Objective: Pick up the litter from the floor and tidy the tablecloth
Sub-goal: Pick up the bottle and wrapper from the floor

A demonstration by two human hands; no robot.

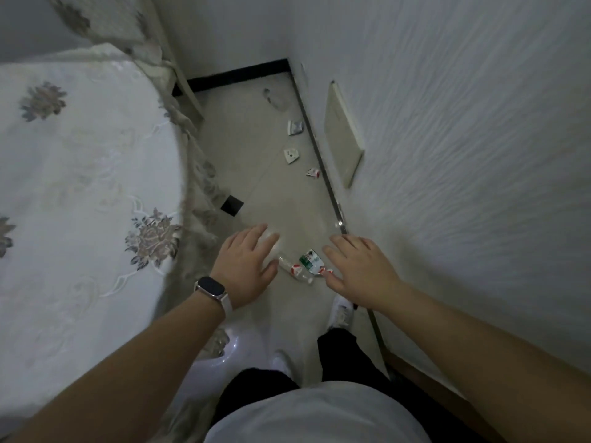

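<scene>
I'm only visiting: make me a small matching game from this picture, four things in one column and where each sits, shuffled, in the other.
Things:
1. plastic bottle
2. smartwatch
3. flowered tablecloth
4. cream panel

Places:
a. fixed to the wall
b. worn on the left arm
c. lying on the floor
d. spread out at the person's left

Pairs: 1-c, 2-b, 3-d, 4-a
</scene>
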